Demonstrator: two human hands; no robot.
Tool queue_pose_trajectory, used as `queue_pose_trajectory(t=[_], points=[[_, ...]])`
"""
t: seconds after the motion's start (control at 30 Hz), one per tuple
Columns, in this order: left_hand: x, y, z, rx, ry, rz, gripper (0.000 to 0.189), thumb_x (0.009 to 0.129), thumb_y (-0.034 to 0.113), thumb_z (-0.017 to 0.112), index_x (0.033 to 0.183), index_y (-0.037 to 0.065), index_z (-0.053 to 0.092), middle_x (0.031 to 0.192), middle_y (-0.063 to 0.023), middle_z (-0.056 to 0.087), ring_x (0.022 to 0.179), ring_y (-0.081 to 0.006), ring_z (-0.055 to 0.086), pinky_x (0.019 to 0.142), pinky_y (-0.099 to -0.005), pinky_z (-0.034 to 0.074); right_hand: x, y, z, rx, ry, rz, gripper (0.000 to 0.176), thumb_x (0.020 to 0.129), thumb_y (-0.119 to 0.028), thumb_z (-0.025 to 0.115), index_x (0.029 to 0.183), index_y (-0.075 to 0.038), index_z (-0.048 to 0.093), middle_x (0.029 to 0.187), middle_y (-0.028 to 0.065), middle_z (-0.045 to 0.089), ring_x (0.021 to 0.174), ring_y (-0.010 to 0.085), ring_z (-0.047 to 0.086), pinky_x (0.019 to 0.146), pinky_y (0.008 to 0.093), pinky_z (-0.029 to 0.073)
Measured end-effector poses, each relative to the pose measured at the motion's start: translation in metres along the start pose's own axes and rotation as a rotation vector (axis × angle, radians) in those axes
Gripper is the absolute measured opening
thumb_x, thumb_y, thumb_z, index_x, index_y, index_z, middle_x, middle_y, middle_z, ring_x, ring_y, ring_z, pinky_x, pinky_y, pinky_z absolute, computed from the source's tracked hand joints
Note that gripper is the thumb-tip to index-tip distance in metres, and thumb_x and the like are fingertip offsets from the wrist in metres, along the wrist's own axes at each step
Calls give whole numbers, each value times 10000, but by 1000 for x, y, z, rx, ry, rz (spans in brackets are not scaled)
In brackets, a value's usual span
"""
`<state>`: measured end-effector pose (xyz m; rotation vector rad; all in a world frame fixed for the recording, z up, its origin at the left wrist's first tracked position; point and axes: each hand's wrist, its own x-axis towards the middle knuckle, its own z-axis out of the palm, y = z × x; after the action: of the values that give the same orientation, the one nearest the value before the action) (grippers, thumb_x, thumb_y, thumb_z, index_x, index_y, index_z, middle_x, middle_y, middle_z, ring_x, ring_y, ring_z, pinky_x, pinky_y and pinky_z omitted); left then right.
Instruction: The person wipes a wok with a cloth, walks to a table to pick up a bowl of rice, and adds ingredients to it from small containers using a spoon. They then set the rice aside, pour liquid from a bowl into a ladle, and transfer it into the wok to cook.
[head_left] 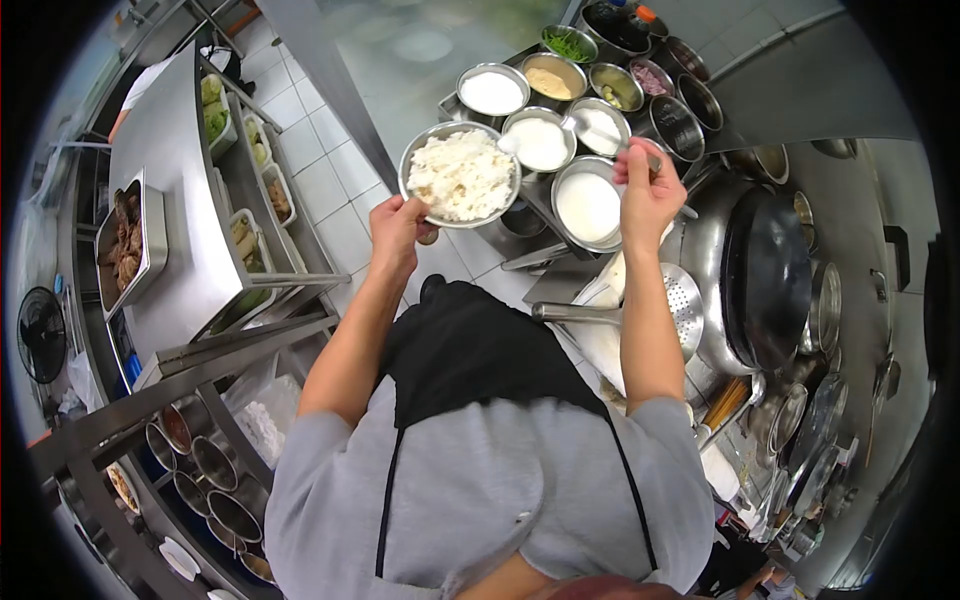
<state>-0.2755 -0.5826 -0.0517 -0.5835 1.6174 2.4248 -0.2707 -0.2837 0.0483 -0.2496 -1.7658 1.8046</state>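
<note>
A round metal bowl (405, 180) heaped with white rice (460, 175) is held at its near rim by my left hand (398, 228), thumb on top and fingers underneath. My right hand (650, 188) is raised over the white-filled bowls, its fingers closed in a pinch around what looks like a thin spoon handle. The spoon's white-loaded end (510, 144) appears beside the right rim of the rice bowl; its handle is hard to follow. Below the right hand sits a metal bowl of white contents (588, 207). Another bowl of white powder (537, 142) stands between both hands.
Bowls of chopped greens (568, 44), tan powder (553, 78) and more seasonings crowd the rack ahead. A perforated ladle (682, 310) and a large black wok (770, 275) lie to the right. On the left, a steel counter (180, 215) bears a meat tray (150, 250).
</note>
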Motion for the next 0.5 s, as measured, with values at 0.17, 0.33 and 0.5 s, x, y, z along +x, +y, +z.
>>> queue_pose_trajectory(t=[0.17,0.33,0.5], points=[[-2,-1,-2,6,-32,-65,90,787,1,587,840,-55,633,737,-62,623,585,-144,593,601,-295,566,-4,-10,7,-126,23,-153,183,971,-123,623,1076,20,671,845,61,693,707,87,626,617,218,518],[-16,5,-10,-1,-15,-60,143,785,12,576,884,-68,642,791,-93,667,639,-166,642,641,-315,578,28,19,9,-369,4,-265,192,959,-108,621,1084,21,690,882,73,708,736,97,642,625,241,517],[-13,4,-34,13,9,-41,176,775,12,576,915,-68,645,828,-101,686,669,-173,662,641,-319,578,87,78,35,-672,19,-454,190,926,-181,640,1019,-40,727,860,153,722,716,208,701,655,310,531]])
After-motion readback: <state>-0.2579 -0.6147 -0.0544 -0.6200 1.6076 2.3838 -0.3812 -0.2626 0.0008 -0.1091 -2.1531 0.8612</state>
